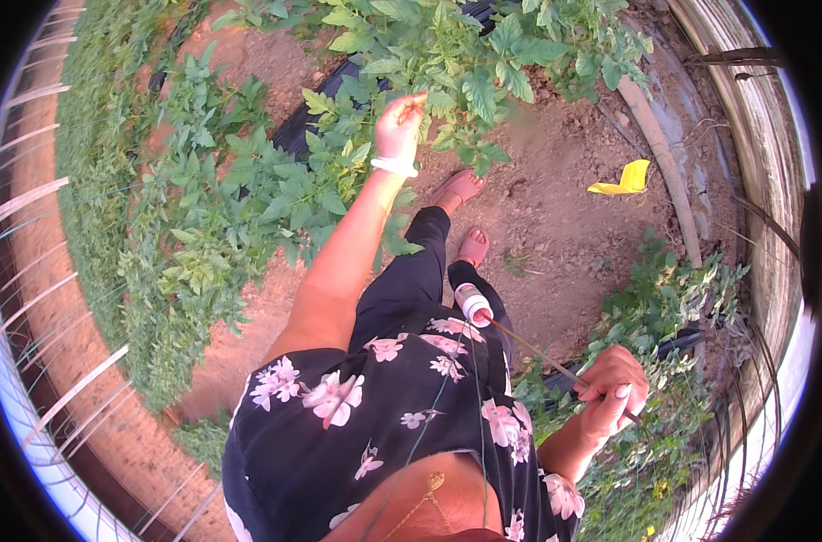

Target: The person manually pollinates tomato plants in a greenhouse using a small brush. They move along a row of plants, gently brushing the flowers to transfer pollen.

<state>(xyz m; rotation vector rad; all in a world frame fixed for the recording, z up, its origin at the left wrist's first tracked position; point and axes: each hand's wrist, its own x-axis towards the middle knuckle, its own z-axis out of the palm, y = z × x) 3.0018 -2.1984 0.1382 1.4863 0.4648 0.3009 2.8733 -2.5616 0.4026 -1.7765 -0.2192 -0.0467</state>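
My right hand (pixel 614 388) is closed around a thin brown stick (pixel 542 356), off to the right of my waist. The stick's far end reaches the mouth of a small white jar (pixel 470 301) with a coloured label and something pinkish at its opening. What holds the jar up at my waist cannot be made out. My left arm is stretched forward, a white band at the wrist. The fingers of my left hand (pixel 399 128) are drawn together at the leaves of a tomato plant (pixel 469 77); what lies between them is hidden.
Leafy rows of plants (pixel 230 172) run along the left, with black plastic strips (pixel 293 134) among them. A yellow piece (pixel 622 178) lies over the bare soil (pixel 555 199) on the right. Beyond it are a pale pole (pixel 659 154) and a wooden beam (pixel 745 99). More foliage grows at lower right.
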